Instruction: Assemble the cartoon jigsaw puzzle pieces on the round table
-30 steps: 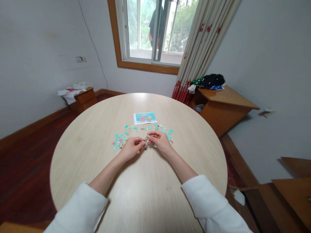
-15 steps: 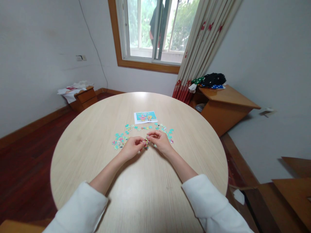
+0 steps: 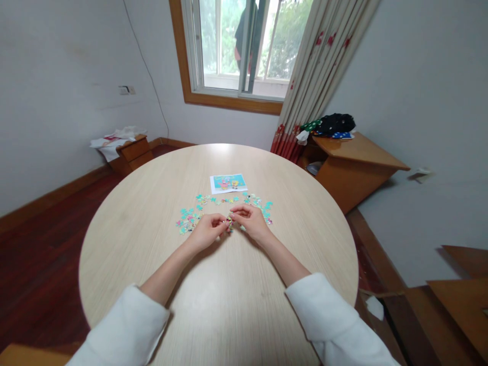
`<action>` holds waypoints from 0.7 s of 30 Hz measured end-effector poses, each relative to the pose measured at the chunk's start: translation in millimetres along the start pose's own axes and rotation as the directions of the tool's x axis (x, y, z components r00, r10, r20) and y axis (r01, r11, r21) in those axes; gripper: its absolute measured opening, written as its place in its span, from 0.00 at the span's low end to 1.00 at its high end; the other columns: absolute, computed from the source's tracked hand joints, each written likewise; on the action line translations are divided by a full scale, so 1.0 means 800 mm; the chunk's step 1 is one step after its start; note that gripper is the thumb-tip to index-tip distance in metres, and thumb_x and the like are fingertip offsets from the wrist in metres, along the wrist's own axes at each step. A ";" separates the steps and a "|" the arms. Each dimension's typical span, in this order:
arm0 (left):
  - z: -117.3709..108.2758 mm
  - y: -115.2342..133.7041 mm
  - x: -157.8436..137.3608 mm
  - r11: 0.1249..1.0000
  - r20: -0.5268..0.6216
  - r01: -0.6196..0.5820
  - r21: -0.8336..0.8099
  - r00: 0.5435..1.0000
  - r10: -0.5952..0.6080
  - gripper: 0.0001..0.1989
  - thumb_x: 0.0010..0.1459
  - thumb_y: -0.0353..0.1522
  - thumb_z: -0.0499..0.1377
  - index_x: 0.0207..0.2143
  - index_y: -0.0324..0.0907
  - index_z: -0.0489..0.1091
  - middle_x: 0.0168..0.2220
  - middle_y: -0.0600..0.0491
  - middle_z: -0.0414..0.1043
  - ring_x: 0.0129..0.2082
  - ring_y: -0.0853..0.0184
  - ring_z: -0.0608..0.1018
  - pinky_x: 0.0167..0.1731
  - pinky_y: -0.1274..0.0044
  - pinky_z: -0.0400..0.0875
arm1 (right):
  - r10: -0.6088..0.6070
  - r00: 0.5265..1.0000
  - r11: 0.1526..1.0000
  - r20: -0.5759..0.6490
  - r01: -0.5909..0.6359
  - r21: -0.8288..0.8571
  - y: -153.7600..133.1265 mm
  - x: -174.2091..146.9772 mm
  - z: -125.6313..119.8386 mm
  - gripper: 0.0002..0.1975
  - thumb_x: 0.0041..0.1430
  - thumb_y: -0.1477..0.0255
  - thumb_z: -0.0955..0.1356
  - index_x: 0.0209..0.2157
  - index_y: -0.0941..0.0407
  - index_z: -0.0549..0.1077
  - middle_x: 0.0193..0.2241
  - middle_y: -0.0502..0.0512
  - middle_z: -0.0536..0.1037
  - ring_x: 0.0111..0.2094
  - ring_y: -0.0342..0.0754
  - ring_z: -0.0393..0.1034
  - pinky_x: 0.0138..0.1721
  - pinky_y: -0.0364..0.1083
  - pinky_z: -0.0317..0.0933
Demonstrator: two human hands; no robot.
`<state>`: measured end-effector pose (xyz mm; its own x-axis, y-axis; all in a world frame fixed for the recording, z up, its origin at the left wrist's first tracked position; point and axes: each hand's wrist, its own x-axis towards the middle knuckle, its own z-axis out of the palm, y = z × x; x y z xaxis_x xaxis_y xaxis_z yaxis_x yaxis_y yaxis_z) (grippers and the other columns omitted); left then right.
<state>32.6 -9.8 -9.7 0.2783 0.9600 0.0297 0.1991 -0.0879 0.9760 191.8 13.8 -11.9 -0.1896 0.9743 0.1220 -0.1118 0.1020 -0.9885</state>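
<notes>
Small joined jigsaw puzzle pieces (image 3: 229, 221), patterned yellow and dark, sit between my two hands near the middle of the table. My left hand (image 3: 208, 231) pinches them from the left with thumb and fingers. From the right, my right hand (image 3: 249, 221) grips their upper edge with its fingertips. Exactly how many pieces are joined is too small to tell. Loose puzzle pieces (image 3: 187, 218), mostly turquoise with some pink, lie left of my left hand. More turquoise pieces (image 3: 266, 207) lie beyond my right hand. A cartoon picture card (image 3: 229, 183) rests flat behind them.
The round wooden table (image 3: 236, 300) stands before a window (image 3: 244, 51). A wooden cabinet (image 3: 354, 168) with dark cloths (image 3: 335, 124) on it is at the right. At the left is a low drawer unit (image 3: 135, 152) with papers. A person is partly visible outside.
Almost nothing differs. Both hands stay at the same spot with the joined pieces between them, and the loose pieces lie as before.
</notes>
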 end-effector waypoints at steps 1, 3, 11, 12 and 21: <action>0.000 0.000 0.000 1.000 -0.005 0.000 -0.001 1.000 0.000 0.15 0.48 0.42 0.60 0.24 0.38 0.71 0.22 0.51 0.73 0.21 0.71 0.70 0.24 0.78 0.64 | 0.002 1.000 1.000 -0.002 -0.002 -0.004 0.000 0.000 0.000 0.13 0.37 0.67 0.76 0.27 0.56 0.75 0.24 0.50 0.77 0.27 0.44 0.72 0.34 0.46 0.66; 0.001 0.000 0.000 1.000 -0.019 0.000 -0.002 1.000 0.000 0.15 0.48 0.43 0.60 0.24 0.38 0.71 0.22 0.51 0.73 0.21 0.71 0.70 0.24 0.77 0.64 | 0.003 1.000 1.000 -0.005 -0.003 -0.013 0.000 0.000 0.000 0.14 0.37 0.66 0.76 0.27 0.57 0.75 0.23 0.50 0.77 0.27 0.44 0.72 0.33 0.46 0.66; 0.001 0.006 -0.001 1.000 -0.038 -0.003 -0.022 0.999 0.002 0.14 0.46 0.43 0.60 0.22 0.40 0.70 0.20 0.52 0.72 0.21 0.70 0.71 0.24 0.77 0.65 | 0.001 1.000 1.000 0.024 -0.001 0.000 0.001 -0.001 0.001 0.14 0.39 0.65 0.75 0.30 0.57 0.75 0.24 0.50 0.77 0.28 0.44 0.72 0.35 0.46 0.66; 0.000 0.008 -0.001 1.000 -0.042 -0.008 -0.024 0.999 0.007 0.14 0.46 0.42 0.60 0.21 0.40 0.69 0.20 0.53 0.72 0.21 0.70 0.71 0.25 0.77 0.65 | 0.007 1.000 1.000 0.028 -0.008 0.007 0.001 -0.001 0.001 0.15 0.41 0.64 0.75 0.32 0.57 0.75 0.24 0.50 0.77 0.28 0.44 0.72 0.34 0.46 0.65; -0.002 0.011 -0.001 0.995 -0.129 -0.058 -0.078 0.991 0.048 0.13 0.47 0.40 0.61 0.22 0.39 0.70 0.19 0.53 0.70 0.20 0.70 0.70 0.25 0.77 0.64 | -0.012 0.998 1.000 0.054 0.014 -0.027 -0.005 -0.003 0.004 0.11 0.41 0.64 0.74 0.24 0.57 0.74 0.24 0.50 0.76 0.27 0.43 0.69 0.34 0.45 0.63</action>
<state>32.5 -10.6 -0.9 0.1639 0.9810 0.1037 0.1085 -0.1224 0.9865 189.7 10.6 -8.2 -0.2401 0.9608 0.1389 -0.0886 0.1208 -0.9887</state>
